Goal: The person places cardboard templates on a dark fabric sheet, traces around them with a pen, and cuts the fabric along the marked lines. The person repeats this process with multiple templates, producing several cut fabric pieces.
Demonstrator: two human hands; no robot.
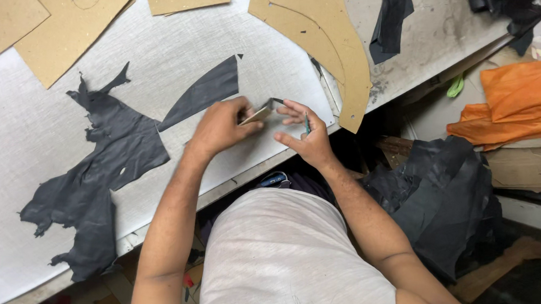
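Observation:
My left hand (220, 127) is closed on a small tan cardboard piece (258, 114) with a thin dark strip at its tip, held just above the white cutting board (163, 58). My right hand (304, 132) holds a thin green-handled tool (306, 123) between its fingers, with its fingertips touching the dark strip. A curved cut piece of black leather (204, 91) lies just left of my hands. A large ragged black leather hide (97, 173) is spread at the board's left.
Tan cardboard patterns (72, 15) lie across the far side, and a long curved pattern (333, 43) reaches the board's right edge. Black scraps (391, 21) lie on the grey table. A pile of black leather (443, 200) and orange cloth (524, 98) sit to the right.

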